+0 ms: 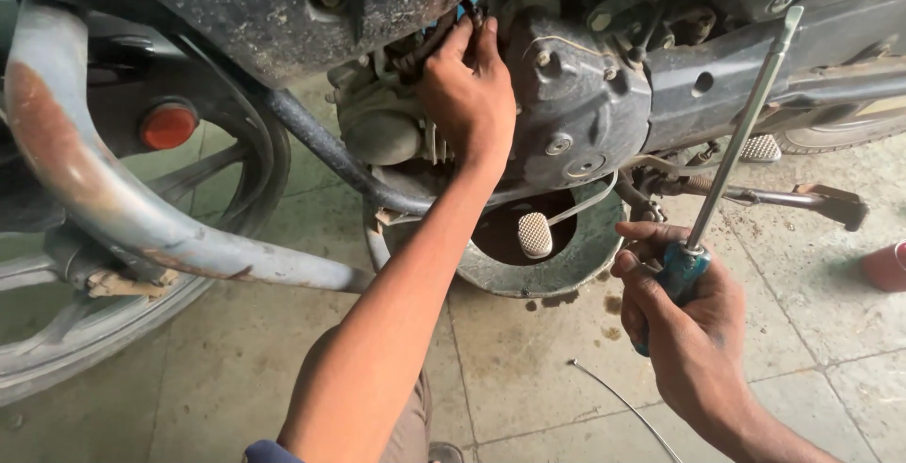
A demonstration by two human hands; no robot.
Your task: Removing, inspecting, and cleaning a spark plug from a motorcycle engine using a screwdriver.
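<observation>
My left hand (pixel 465 85) reaches up into the motorcycle engine (pixel 576 104), fingers curled around something small and dark at the top of the engine; what it grips is hidden. My right hand (pixel 687 326) holds a long screwdriver (pixel 746 123) by its blue handle, shaft pointing up and to the right, its tip near the frame. The screwdriver is clear of the engine.
A grey crash guard bar (pixel 104 208) curves across the left, over the front wheel (pixel 94 331). A round metal drain pan (pixel 557 269) lies under the engine, with a brake pedal (pixel 535 234) above it. A thin wire (pixel 628 408) lies on the stained tile floor. A footpeg (pixel 830 203) juts right.
</observation>
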